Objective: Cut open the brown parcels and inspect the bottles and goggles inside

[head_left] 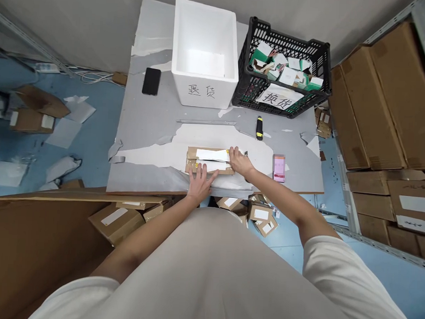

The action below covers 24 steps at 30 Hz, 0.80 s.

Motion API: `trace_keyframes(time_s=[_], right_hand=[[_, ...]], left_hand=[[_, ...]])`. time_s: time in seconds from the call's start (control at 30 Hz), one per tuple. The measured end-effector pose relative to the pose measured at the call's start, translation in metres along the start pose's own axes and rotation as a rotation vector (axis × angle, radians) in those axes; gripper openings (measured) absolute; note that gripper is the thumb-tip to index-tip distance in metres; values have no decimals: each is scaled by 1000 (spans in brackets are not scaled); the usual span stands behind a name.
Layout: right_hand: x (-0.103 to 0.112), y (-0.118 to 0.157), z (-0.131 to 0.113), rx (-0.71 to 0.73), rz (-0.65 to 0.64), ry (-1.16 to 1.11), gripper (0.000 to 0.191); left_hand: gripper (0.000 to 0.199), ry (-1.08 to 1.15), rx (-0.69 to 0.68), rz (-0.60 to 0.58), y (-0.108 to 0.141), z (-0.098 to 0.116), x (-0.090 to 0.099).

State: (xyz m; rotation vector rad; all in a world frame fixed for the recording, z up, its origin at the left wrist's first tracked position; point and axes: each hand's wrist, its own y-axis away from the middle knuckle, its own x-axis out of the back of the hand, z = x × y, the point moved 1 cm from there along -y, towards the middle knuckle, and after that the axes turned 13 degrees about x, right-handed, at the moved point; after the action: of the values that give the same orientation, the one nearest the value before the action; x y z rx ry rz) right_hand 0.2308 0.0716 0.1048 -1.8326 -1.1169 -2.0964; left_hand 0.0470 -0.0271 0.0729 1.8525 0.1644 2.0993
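Two bare hands on one flat brown cardboard package [210,160], which lies on the table [147,115], on the near side of the white bin [204,91]. Left hand [199,184]: palm down, fingers apart, fingertips on the package's near edge, not wrapped around anything. Right hand [240,162]: fingers bent over the package's right end; can't tell whether it's clamped, thumb unclear. Two white strips [212,154] run lengthwise on the package top, narrow dark gap between them, small yellow marks at the ends.

White bin: two handwritten characters on its near face, standing upright. Black crate [286,99] just right of the bin, filled with white-and-green small boxes [288,76], white written sign [279,97] on its front. Dark phone [151,81] left of the bin, lying flat. Yellow-and-black cutter [259,128] nearer than the bin and to its right. Phone with lit pinkish screen [279,168] nearer still, also right of the bin. Torn white patch [153,153] in the grey table covering, near side of the bin, under the package. Stacked cartons [370,100] on a shelf, well right of the bin.
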Motion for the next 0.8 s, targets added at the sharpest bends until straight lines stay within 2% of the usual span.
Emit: trace_keyframes(time_s=[0.07, 0.17, 0.27, 0.37, 0.47, 0.5, 0.57, 0.63, 0.67, 0.7, 0.73, 0.8], right_hand=[[14, -11, 9, 50, -55, -7, 50], [39, -29, 38, 162, -152, -111, 33], [51, -44, 69, 154, -155, -406, 31], [38, -54, 80, -31, -52, -768, 40], [15, -58, 70, -271, 32, -942, 50], [9, -57, 65, -341, 91, -932, 52], [5, -48, 53, -441, 298, -793, 55], [10, -34, 36, -455, 544, -551, 60], [14, -27, 24, -388, 613, -442, 59], [18, -21, 10, -259, 625, -360, 56], [22, -17, -6, -90, 586, -307, 51], [29, -19, -40, 269, 414, -277, 49]], left_hand=[[96, -4, -4, 0, 0, -1, -1], [100, 10, -13, 28, 1, -3, -3], [97, 40, -21, 64, 1, -3, -3], [91, 52, -42, 84, 0, -5, 0], [80, 71, -72, 90, -4, -15, 7], [77, 91, -77, 93, -8, -22, 11], [75, 145, -63, 121, -19, -43, 19], [87, 201, -41, 173, -34, -69, 28], [98, 230, -41, 200, -42, -83, 32], [109, 255, -89, 196, -51, -96, 34], [116, 277, -161, 167, -58, -107, 35], [120, 312, -265, 98, -70, -125, 33]])
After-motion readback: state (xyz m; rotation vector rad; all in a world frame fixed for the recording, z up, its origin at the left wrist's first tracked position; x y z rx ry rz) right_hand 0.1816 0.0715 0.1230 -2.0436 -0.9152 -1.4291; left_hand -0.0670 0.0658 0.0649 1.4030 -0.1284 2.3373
